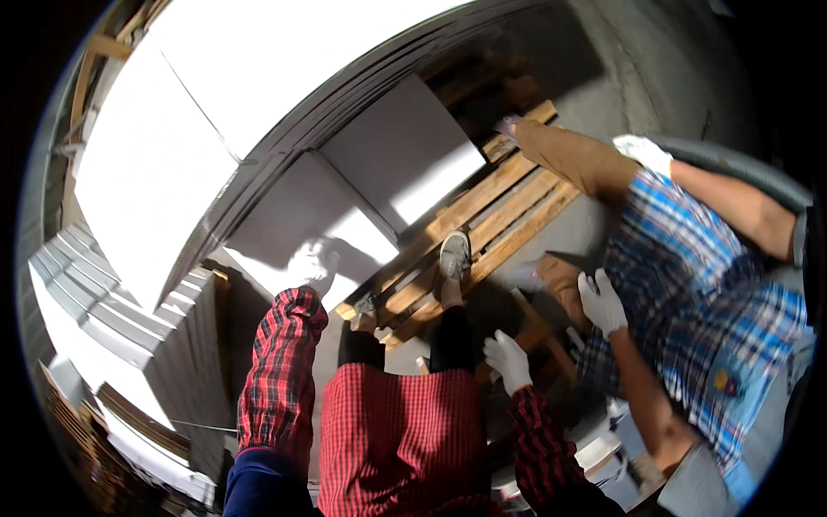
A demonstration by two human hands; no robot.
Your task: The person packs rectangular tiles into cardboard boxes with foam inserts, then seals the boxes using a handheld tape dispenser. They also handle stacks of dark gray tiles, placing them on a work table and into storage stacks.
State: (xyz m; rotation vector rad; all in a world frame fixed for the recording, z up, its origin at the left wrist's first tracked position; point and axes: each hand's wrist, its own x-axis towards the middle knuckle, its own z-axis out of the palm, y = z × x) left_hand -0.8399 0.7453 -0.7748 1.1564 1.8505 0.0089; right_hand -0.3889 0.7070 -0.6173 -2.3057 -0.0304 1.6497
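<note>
My left hand point(312, 265), in a white glove, is over the near white panel point(297, 211) lying low on a wooden pallet. Glare and blur hide its fingers, so whether it touches or grips the panel is unclear. A second white panel point(401, 142) lies beside the first, split from it by a narrow seam. My right hand point(507, 362), also gloved, hangs right of my red checked garment point(401, 431). Its fingers are partly stretched out, with nothing visible in them.
My feet are on the slatted wooden pallet point(508, 211). A large bright white stack point(224, 60) rises at upper left, and layered white sheets point(129, 319) are piled at left. A co-worker in a blue plaid shirt point(689, 250) with white gloves is close on my right.
</note>
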